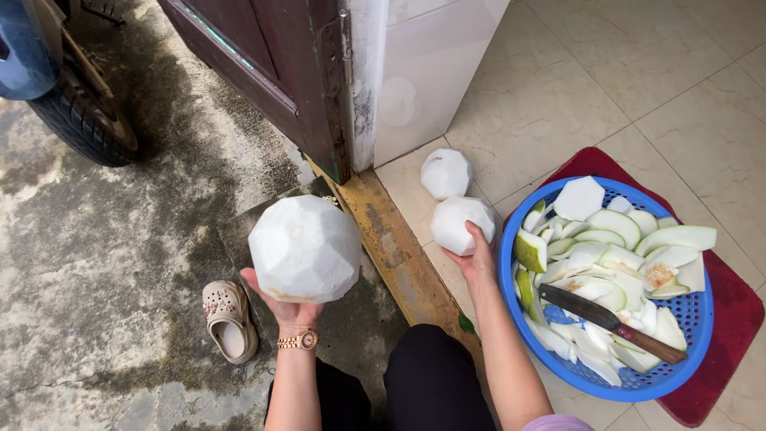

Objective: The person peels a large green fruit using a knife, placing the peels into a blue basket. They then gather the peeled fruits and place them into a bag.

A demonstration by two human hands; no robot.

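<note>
Left hand (283, 307) palm-up, raised, right hand (477, 259) extended, fingers curled

knife (610, 322) in basket (511, 291), right of coconuts (461, 225)

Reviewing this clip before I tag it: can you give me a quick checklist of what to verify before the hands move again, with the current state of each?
1. Left hand bears the large peeled coconut from beneath on the palm: ok.
2. Right hand grips the smaller peeled coconut on the tiled floor: ok.
3. Third peeled coconut rests on the tiles just beyond it; whether they touch: cannot tell.
4. Knife lies in the blue basket, out of both hands: ok.
5. Blade points toward the right forearm: not ok.
6. Sandal lies below the raised coconut: not ok.
</note>
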